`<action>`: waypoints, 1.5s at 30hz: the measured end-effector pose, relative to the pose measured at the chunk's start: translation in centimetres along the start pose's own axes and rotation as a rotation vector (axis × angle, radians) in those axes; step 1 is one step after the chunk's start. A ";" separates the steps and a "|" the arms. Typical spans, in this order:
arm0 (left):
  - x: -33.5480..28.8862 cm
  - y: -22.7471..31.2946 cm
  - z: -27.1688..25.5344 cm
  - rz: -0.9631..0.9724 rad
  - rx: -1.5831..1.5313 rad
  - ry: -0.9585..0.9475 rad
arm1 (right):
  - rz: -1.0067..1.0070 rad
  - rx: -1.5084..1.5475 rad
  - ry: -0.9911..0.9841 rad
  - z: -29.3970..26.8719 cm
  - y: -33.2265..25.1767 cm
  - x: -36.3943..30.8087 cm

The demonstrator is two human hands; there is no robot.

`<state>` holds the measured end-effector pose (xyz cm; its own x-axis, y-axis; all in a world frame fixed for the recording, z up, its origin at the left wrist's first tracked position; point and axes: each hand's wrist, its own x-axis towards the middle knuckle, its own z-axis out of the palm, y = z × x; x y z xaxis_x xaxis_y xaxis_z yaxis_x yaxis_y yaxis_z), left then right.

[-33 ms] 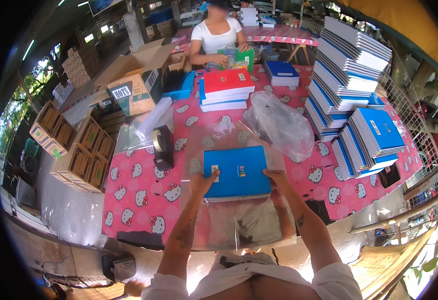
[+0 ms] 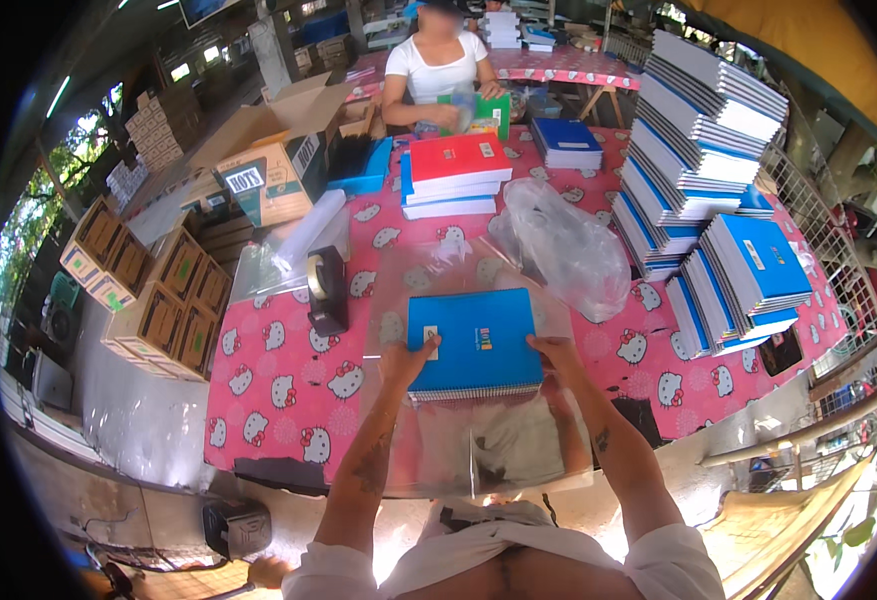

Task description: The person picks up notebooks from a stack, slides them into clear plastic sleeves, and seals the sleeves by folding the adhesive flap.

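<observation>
A small stack of blue spiral-bound notebooks [image 2: 473, 345] is gripped between my two hands, its coil edge toward me. My left hand [image 2: 405, 365] clasps the left side, thumb on the top cover beside a pale label. On the opposite side, my right hand [image 2: 555, 357] presses its thumb at the cover's edge; its other fingers are mostly hidden. Beneath the stack lies a clear plastic sheet [image 2: 423, 450], spread over the pink patterned tablecloth [image 2: 283, 385]. Left of the sheet stands a black tape dispenser [image 2: 327, 292].
Crumpled clear plastic [image 2: 568, 250] lies beyond my right hand. Tall notebook piles [image 2: 693, 150] rise at the right. Red-topped notebooks [image 2: 455, 165] and an open carton [image 2: 276, 180] stand farther back. Across the table, a person [image 2: 433, 75] handles a green notebook [image 2: 493, 115].
</observation>
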<state>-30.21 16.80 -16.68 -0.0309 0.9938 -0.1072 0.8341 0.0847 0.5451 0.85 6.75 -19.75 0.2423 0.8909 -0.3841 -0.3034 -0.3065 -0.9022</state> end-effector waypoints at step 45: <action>7.1 -7.3 -10.7 0.431 -0.181 -0.131 | -0.984 -1.436 0.193 8.9 -4.4 -11.0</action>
<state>-42.40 24.03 -12.57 0.3756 0.9247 0.0630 0.6462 -0.3100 0.6974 -8.73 1.28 -9.81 -0.0524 0.8942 0.4446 0.9689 0.1534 -0.1944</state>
